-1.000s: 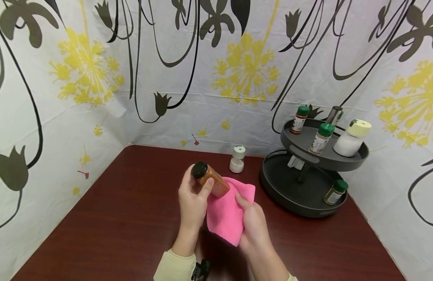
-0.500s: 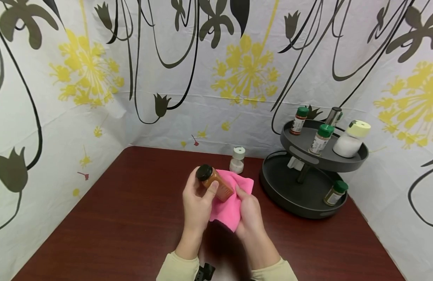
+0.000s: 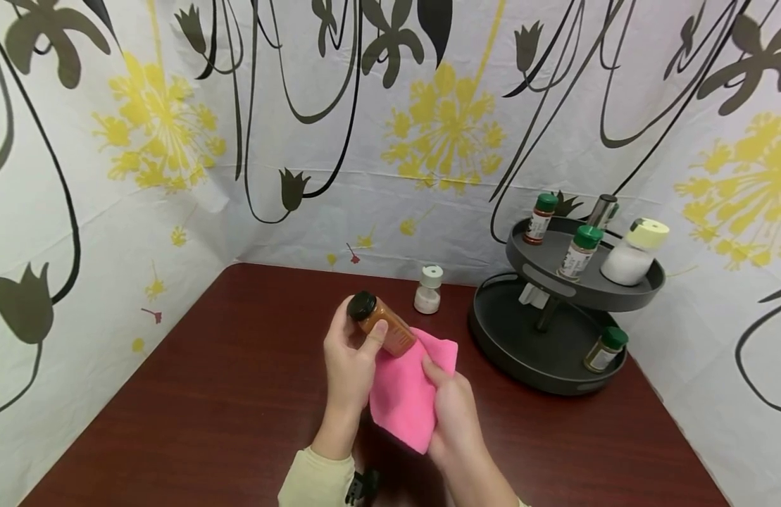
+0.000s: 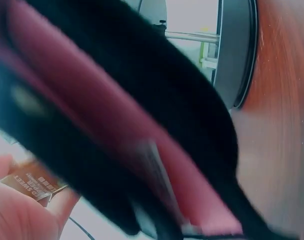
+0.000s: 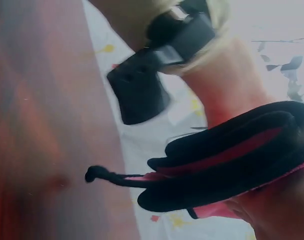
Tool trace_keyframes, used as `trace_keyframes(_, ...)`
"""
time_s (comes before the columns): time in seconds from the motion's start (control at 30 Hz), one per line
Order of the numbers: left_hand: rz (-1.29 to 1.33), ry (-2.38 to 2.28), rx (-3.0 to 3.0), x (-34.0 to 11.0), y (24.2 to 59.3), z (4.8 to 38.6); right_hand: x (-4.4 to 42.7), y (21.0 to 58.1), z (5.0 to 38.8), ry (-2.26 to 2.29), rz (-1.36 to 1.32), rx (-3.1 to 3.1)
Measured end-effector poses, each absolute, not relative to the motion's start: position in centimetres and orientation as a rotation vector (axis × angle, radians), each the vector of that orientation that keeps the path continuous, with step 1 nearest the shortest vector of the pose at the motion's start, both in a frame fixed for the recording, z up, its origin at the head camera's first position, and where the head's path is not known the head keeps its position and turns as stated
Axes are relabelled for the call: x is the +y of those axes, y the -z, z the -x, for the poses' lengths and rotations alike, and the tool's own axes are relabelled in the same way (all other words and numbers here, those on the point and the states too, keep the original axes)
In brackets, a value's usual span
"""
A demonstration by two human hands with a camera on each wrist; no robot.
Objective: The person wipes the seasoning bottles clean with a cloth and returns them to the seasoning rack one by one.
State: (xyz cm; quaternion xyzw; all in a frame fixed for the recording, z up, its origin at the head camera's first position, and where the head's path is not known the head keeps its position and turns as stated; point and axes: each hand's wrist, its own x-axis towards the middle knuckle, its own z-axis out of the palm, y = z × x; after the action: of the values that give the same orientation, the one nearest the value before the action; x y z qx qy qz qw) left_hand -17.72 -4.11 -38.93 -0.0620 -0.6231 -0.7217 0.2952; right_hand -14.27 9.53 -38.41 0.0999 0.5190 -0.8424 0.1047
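Note:
My left hand (image 3: 348, 366) grips a bottle of orange-brown spice (image 3: 390, 329) with a black lid, tilted with the lid to the upper left. A pink cloth (image 3: 405, 398) lies against the bottle's lower end, pinched by my right hand (image 3: 456, 415), its thumb on top. In the left wrist view the cloth's dark underside (image 4: 192, 85) fills much of the picture, and the labelled bottle (image 4: 34, 182) shows at the lower left beside the left fingers. The right wrist view has the folded dark and pink cloth (image 5: 222, 160) hanging below the left forearm.
A small shaker with a pale lid (image 3: 427, 290) stands behind the hands. To the right, a dark two-tier stand (image 3: 536, 377) carries a green-lidded jar (image 3: 575, 252), a yellow-lidded white container (image 3: 634, 253) and others. Patterned sheeting surrounds the brown table (image 3: 206, 394).
The bottle and both hands shifted right and slightly down, then back left. The cloth's lower part swung up, showing its dark side, and hangs down again with pink facing up.

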Motion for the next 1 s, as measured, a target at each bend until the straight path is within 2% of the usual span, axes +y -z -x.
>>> trace_keyframes(0.27,0.151,1.961,-1.654,-3.9,38.7,17.5,10.7,37.3,15.7,2.599,-0.249,1.521)
trace_keyframes(0.53,0.197,1.951,-1.664,-3.1,38.6,17.2,9.7,38.4,17.3,2.606,-0.222,1.503)
trace_keyframes(0.77,0.196,1.936,-1.637,-3.2,38.5,17.4,8.8,39.5,15.4,2.441,-0.255,1.607)
trace_keyframes(1.0,0.176,1.913,-1.645,-3.9,38.7,17.7,9.6,38.3,13.8,2.424,-0.283,1.601)
